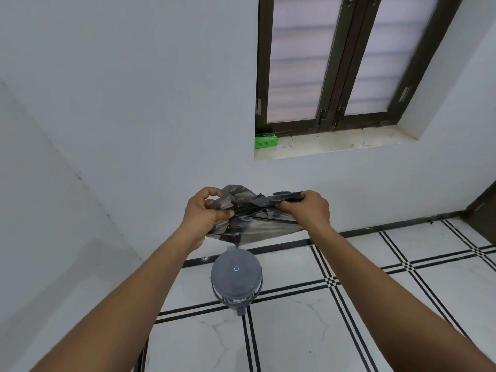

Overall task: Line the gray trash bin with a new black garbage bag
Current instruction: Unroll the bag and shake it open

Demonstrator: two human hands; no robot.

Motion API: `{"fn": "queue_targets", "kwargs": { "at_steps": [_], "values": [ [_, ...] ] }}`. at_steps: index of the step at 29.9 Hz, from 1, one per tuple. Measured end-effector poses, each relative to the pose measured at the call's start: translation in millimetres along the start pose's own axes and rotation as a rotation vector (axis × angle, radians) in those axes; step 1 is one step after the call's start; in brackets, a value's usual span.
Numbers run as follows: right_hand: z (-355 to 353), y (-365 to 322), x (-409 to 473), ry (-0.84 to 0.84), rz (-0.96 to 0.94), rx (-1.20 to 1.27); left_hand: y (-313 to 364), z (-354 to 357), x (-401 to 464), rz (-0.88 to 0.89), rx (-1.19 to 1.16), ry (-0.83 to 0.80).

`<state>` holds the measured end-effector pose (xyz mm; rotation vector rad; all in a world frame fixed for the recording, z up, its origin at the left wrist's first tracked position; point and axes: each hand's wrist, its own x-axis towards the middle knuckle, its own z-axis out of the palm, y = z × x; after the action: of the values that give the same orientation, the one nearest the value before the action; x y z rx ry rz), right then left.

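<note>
A crumpled black garbage bag (255, 218) is stretched between both hands at chest height, above the bin. My left hand (205, 214) pinches its left end, and my right hand (308, 208) grips its right end. Below them on the tiled floor stands the round gray trash bin (236, 277) with its lid closed and a small blue dot on top. The bin is near the wall, apart from the bag.
A white wall is close behind the bin. A window with dark frame (346, 63) sits up right, with a green box (265, 140) on its sill. White floor tiles with black lines (335, 280) spread to the right. A dark door edge (483, 208) shows at far right.
</note>
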<state>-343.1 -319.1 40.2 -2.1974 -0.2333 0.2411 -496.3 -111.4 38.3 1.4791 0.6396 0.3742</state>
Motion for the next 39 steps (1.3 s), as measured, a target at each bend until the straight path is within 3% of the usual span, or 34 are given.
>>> {"fn": "queue_targets", "kwargs": {
  "at_steps": [3, 7, 11, 17, 19, 21, 23, 26, 29, 31, 34, 37, 39],
  "values": [
    [-6.8, 11.8, 1.3, 0.179, -0.016, -0.176, 3.2, -7.1, 4.0, -0.047, -0.004, 0.060],
    [-14.3, 28.9, 3.5, 0.207, 0.044, -0.223, -2.5, -9.9, 9.9, -0.073, 0.106, 0.224],
    [-19.9, 43.8, 8.2, 0.223, 0.070, -0.276, -9.2, -14.1, 11.9, 0.032, 0.366, 0.463],
    [-20.4, 53.7, 3.5, 0.180, -0.053, -0.501, -19.5, -26.5, 12.4, 0.196, 0.823, 0.544],
    [-13.2, 49.1, 1.5, 0.142, -0.036, -0.515, -22.5, -24.6, 11.2, 0.262, 1.099, 0.491],
    [-5.5, 41.4, 1.5, 0.060, 0.039, -0.327, -25.5, -18.3, 11.7, 0.241, 1.176, 0.397],
    [-2.1, 26.8, 2.6, -0.089, 0.194, 0.066, -24.0, -5.7, 12.1, 0.171, 1.008, 0.252],
    [1.9, 9.7, 1.0, -0.301, 0.385, 0.581, -11.2, 13.1, 11.6, -0.020, 0.538, 0.056],
    [11.5, 1.1, -0.7, -0.348, 0.325, 0.694, -3.5, 23.7, 6.0, -0.169, 0.210, -0.199],
    [17.7, -3.0, -0.9, -0.327, 0.288, 0.698, -6.2, 28.7, 6.0, -0.088, 0.334, -0.313],
    [19.3, -7.3, 0.9, -0.415, 0.284, 0.744, -17.3, 39.8, 9.0, 0.053, 0.543, -0.343],
    [12.6, -9.3, 2.1, -0.528, 0.278, 0.792, -28.7, 48.5, 13.6, 0.133, 0.699, -0.244],
    [6.7, -5.7, 6.1, -0.504, 0.206, 0.679, -34.7, 49.7, 15.9, 0.135, 0.720, -0.134]
  ]
}}
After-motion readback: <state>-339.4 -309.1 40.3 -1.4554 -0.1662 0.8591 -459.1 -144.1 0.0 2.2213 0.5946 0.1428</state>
